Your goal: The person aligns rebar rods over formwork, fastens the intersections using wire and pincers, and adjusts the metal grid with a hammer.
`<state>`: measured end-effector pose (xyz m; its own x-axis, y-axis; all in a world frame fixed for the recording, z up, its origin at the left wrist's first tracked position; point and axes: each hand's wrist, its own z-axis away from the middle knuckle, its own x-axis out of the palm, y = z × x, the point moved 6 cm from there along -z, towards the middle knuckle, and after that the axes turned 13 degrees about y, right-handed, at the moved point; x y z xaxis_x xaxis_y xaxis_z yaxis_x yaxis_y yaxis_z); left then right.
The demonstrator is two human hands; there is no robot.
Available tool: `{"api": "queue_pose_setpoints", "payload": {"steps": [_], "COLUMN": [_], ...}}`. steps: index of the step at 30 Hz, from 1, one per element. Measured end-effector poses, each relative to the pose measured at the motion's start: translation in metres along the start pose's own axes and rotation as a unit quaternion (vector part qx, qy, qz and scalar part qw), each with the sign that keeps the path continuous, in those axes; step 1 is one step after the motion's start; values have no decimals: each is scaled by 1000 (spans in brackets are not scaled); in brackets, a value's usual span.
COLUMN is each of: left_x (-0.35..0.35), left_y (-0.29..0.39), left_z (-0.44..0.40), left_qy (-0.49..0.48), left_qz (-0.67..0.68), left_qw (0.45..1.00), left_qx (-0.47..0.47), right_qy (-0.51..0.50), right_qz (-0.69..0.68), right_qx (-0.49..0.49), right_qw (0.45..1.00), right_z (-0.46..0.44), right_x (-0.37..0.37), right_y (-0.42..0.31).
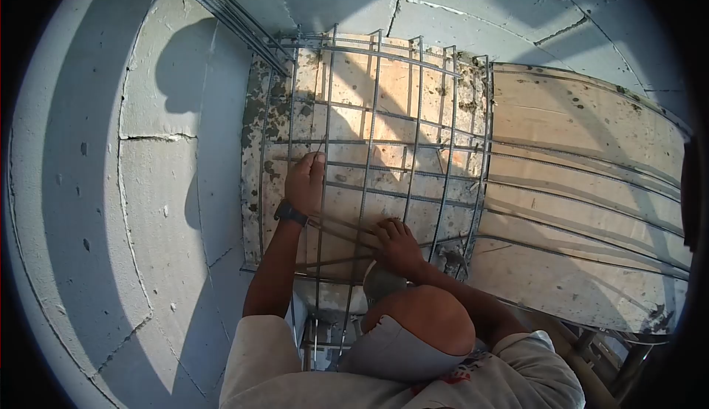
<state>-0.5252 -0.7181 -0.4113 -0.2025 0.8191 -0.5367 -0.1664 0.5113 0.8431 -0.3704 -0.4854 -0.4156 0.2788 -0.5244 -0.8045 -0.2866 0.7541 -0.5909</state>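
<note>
My left hand [304, 184], with a dark watch [291, 213] on its wrist, is over the left part of a rebar grid [365, 166]. Its fingers are closed in a pinch at a bar, and a thin wire [322, 145] sticks up from the fingertips. Lower and to the right, my right hand [399, 249] lies palm down over the bars near the grid's front edge, its fingers spread. Whatever is under that palm is hidden. Beneath the grid lies a stained plywood panel [347, 124].
Pale block walls [159, 202] rise on the left and at the back. A bundle of rebar [221, 11] slants in at the upper left. Long bars [583, 198] run right over a second panel [532, 106]. My bent knee [428, 317] is close to the front edge.
</note>
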Motion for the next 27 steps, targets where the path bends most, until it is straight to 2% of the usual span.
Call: {"api": "queue_pose_setpoints", "payload": {"steps": [3, 4, 6, 9, 10, 13, 15, 17, 19, 20, 23, 24, 25, 27], "left_x": [3, 3, 12, 28, 36, 48, 52, 56, 63, 61, 33, 16, 2, -17], "left_y": [8, 12, 35, 51, 49, 27, 23, 23, 14, 19, 65, 79, 98, 104], "left_z": [-13, -8, 28, 107, 129, 148, 155, 161, 158, 155, 122, 114, 107, 94], "left_qy": [-44, -69, -161, -291, -329, -309, -313, -328, -314, -306, -244, -171, -154, -129], "left_qz": [-69, -107, -131, -205, -236, -289, -312, -350, -333, -324, -333, -318, -368, -348], "left_qw": [993, 989, 966, 898, 867, 872, 848, 806, 809, 812, 887, 908, 899, 917], "left_qx": [79, 82, 155, 258, 289, 244, 294, 348, 368, 377, 207, 213, 180, 147], "right_qy": [67, 88, 134, 80, 64, 32, 44, 35, 11, 49, 210, 188, 238, 344], "right_qz": [-105, -108, -116, -37, -4, 76, 99, 70, 40, -5, -67, -111, -142, -196], "right_qx": [130, 199, 332, 450, 462, 474, 458, 466, 481, 487, 473, 463, 435, 376], "right_qw": [984, 970, 927, 889, 885, 876, 882, 881, 875, 872, 853, 859, 857, 838], "right_z": [13, 31, 82, 163, 180, 217, 215, 211, 209, 211, 218, 217, 221, 229], "right_x": [-43, -47, -57, -67, -64, -56, -44, -44, -44, -46, -64, -89, -99, -124], "right_y": [4, 17, 49, 72, 72, 79, 82, 84, 85, 87, 83, 73, 66, 59]}}
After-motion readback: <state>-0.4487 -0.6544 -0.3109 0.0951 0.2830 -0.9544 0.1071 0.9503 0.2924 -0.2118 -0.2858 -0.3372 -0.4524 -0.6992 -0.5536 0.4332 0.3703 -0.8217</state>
